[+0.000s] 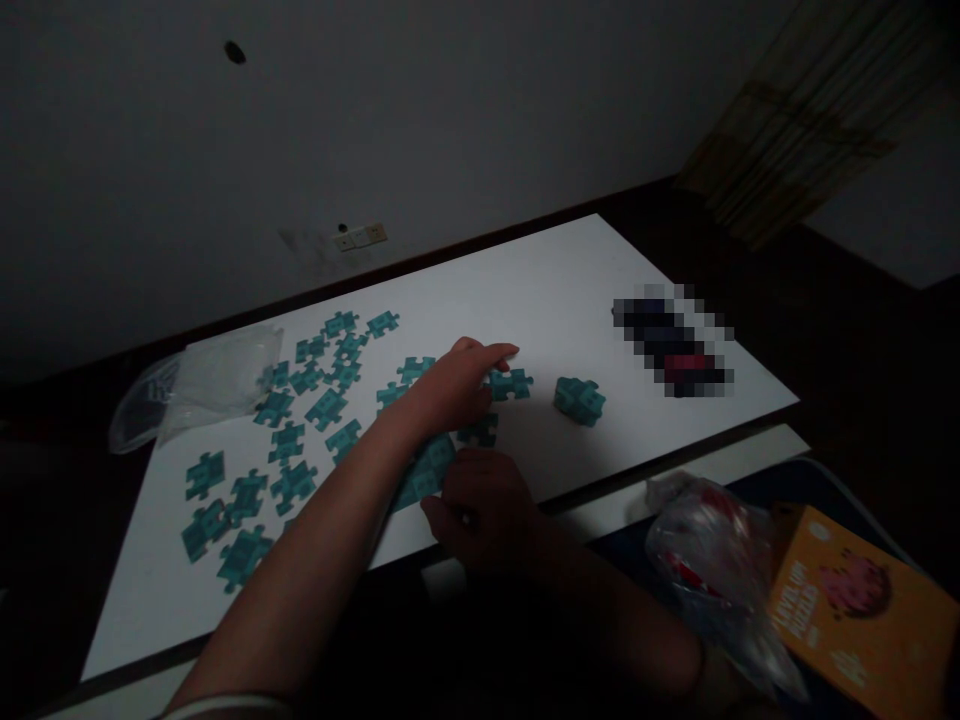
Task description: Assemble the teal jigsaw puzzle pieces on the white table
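My left hand reaches over the white table, forefinger stretched out and the other fingers bent. A teal puzzle piece lies at its fingertips, partly covered by them. Closer to me, my right hand is curled at the right edge of a block of joined puzzle pieces, its thumb at the near side. Another puzzle piece shows between the two hands. My left forearm hides part of the joined block. Several loose puzzle pieces are spread left of my arm.
A small stack of puzzle pieces stands right of my hands. A clear plastic bag lies at the table's left end, a pixelated dark object at the right. Below right are a plastic bag and an orange puzzle box.
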A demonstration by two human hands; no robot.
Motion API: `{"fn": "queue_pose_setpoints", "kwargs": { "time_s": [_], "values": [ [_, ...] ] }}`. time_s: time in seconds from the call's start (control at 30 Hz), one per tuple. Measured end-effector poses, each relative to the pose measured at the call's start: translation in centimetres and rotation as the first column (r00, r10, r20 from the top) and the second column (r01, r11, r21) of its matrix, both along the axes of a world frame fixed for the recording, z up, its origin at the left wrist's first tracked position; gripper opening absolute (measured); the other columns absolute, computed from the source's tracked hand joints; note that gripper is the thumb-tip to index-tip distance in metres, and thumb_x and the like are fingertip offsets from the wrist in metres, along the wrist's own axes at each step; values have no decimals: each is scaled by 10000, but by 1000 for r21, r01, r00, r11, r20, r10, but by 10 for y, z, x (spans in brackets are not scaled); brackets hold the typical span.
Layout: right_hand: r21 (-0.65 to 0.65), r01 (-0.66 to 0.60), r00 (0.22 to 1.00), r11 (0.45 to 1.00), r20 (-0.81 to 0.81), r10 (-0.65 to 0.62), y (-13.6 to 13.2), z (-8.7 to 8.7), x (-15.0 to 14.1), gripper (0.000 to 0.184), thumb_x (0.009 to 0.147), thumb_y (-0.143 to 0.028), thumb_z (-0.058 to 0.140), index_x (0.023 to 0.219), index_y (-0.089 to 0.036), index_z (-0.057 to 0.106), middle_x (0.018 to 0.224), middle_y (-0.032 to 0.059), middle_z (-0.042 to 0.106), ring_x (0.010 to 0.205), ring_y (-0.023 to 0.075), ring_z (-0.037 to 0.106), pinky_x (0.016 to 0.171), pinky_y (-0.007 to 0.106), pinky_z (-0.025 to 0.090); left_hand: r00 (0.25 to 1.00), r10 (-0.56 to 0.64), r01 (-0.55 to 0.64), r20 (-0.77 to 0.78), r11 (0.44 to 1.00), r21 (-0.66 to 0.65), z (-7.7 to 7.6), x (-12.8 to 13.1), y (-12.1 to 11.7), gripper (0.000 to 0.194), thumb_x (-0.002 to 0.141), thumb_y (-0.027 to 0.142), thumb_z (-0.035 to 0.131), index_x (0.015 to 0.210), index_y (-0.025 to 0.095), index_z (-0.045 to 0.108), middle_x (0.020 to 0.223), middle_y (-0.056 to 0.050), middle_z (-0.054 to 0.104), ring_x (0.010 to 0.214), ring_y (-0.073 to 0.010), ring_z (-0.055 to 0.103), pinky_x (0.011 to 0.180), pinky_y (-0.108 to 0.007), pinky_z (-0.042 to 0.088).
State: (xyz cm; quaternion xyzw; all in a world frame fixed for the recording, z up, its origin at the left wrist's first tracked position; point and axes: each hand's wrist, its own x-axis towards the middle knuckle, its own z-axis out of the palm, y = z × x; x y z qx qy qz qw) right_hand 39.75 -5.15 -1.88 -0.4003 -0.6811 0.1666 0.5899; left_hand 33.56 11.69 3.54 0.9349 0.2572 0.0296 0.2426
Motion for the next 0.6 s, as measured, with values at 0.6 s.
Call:
{"fn": "queue_pose_setpoints", "kwargs": {
  "time_s": [0.6],
  "values": [
    [6,19,999,1000,37,-19,1,-1,1,432,1023,-223,692,702,-276,407,610,-70,508,562,141,471,600,350,334,1000,-17,19,-16,991,132,4,8,-3,852,901,-74,586,1632,347,704,1633,-50,763,1478,-321,635,1260,-514,581]
  ]
}}
